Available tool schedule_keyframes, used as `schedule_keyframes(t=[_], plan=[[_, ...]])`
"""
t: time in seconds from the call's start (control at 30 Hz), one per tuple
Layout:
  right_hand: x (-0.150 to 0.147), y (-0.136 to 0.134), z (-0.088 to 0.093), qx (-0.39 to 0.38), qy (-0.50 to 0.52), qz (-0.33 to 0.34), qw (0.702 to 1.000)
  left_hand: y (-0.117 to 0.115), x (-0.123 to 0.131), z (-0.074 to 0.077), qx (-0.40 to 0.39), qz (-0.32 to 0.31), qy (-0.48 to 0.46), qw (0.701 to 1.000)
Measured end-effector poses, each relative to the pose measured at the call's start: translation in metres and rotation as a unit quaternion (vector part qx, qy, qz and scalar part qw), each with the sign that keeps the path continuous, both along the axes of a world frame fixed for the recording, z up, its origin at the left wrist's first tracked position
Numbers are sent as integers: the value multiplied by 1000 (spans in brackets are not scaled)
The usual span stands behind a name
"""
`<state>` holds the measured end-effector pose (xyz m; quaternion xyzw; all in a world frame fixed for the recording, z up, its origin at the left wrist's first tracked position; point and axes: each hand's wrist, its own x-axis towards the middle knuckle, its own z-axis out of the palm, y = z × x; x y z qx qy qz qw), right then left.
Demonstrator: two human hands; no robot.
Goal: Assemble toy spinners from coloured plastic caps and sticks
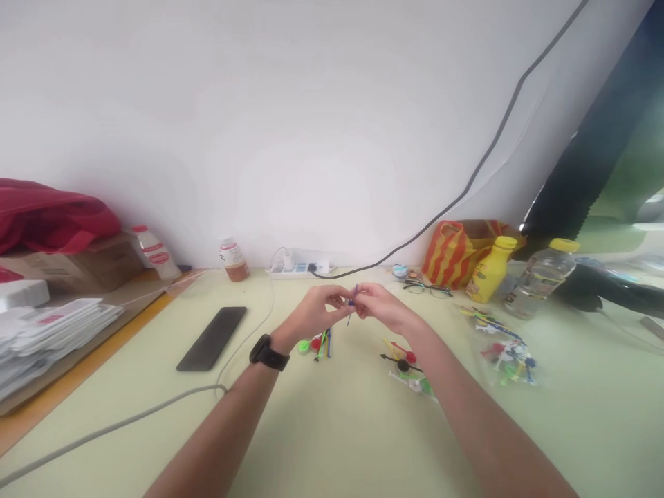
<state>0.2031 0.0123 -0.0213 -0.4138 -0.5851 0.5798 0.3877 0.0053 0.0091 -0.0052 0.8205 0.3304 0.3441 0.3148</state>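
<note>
My left hand [317, 310] and my right hand [382, 306] meet above the middle of the table. The fingertips of both are pinched around a small blue plastic arrow [349, 319]; its thin ends stick out above and below, and the fingers cover its middle. Below my left hand lie a green disc [303, 347], a red disc [315, 344] and several loose thin arrows [324, 346]. Beside my right forearm is a group of spinner arrows, among them a black one with a round centre [403, 365], a red one [411, 357] and white and green pieces [412, 382].
A clear bag of coloured spinner parts [511, 360] lies right. Behind it stand a yellow bottle [490, 273], a clear bottle [542, 280] and a striped bag [449, 256]. A phone [212, 339] and grey cable [124, 418] lie left. A power strip [298, 268] sits against the wall.
</note>
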Motion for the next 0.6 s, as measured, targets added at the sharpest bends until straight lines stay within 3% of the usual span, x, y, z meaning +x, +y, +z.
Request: schedule_keyframes(t=[0.23,0.33,0.47,0.6], plan=[[-5,0,-6,-17,-34,13,999,-2,-3,0,-28,-6,7,1000],[-6,-1,-6,-10,-116,1,993,1,-4,-6,-39,-4,5,999],[2,-1,-6,46,-333,-2,942,3,-5,-16,-30,15,44,998],[16,1,-7,44,-440,25,896,3,-5,-26,5,23,117,993]])
